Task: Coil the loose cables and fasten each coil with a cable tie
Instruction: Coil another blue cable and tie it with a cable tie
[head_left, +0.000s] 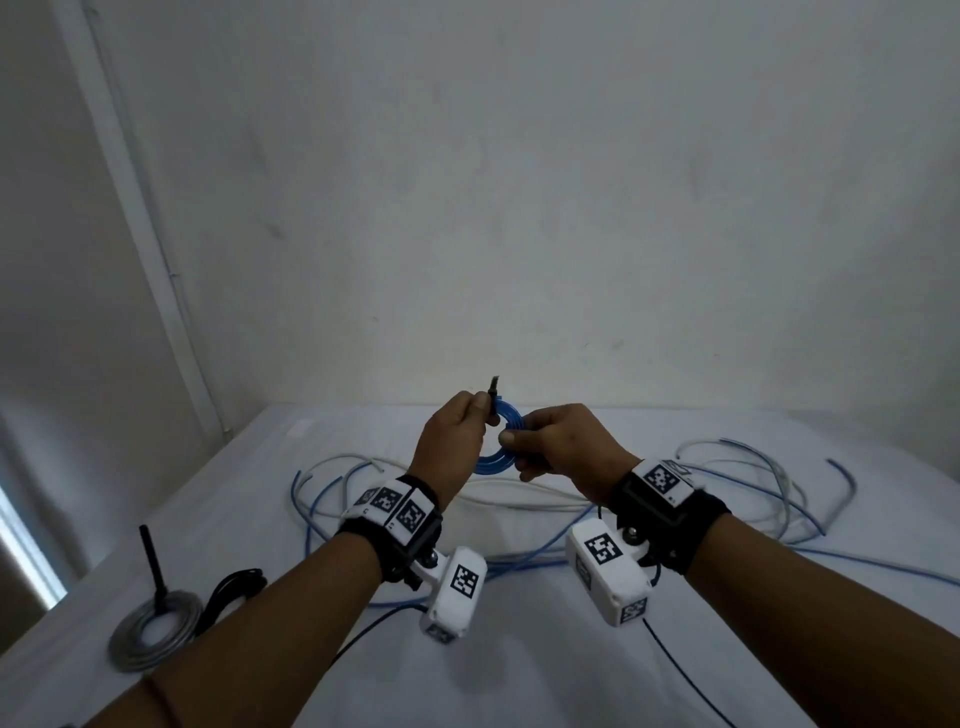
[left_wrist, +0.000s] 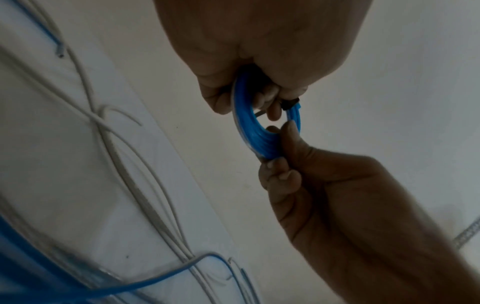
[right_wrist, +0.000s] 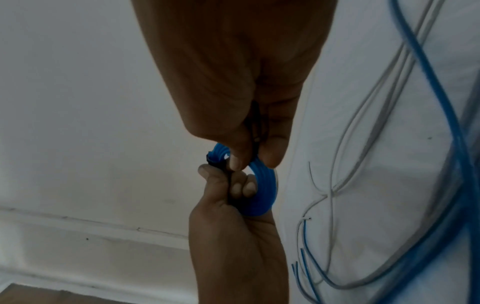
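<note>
A: Holding what, and where?
B: Both the left hand (head_left: 451, 435) and right hand (head_left: 558, 440) pinch a blue cable coil (head_left: 500, 451) with its black cable tie (head_left: 491, 396), above a white-sheeted table (head_left: 519, 675); loose cables (head_left: 753, 488) far, plain white wall (head_left: 519, 182) behind.

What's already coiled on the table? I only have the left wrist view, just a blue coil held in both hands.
Observer: A grey coil lies near-left on the table, a black strip standing up from it.
Operator: Anything beside it?
Observer: A black cable bundle, just to its right.
Operator: And the blue coil's tie?
Observer: The cable tie pokes up above the grip of the left hand; the right hand holds the blue coil.
</note>
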